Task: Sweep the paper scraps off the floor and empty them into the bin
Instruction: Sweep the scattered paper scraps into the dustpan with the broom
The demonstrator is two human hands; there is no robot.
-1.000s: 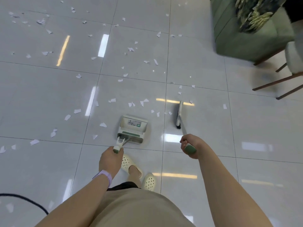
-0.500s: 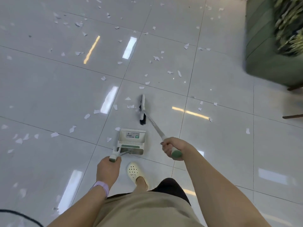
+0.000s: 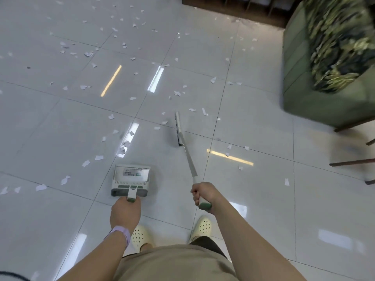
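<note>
White paper scraps lie scattered over the glossy grey tile floor, mostly ahead and to the left. My left hand grips the handle of a white and green dustpan, which stands on the floor just in front of me. My right hand grips the green end of a broom handle. The broom head rests on the floor ahead, beyond the dustpan and slightly right. No bin is in view.
A green armchair with a patterned cushion stands at the right, with wooden chair legs below it. Dark wooden furniture runs along the top edge. My feet in cream clogs stand behind the dustpan. A black cable curves at bottom left.
The broom head has swung from just ahead of the dustpan out to the right and farther away. The view has tilted up, showing more floor and the dark furniture.
</note>
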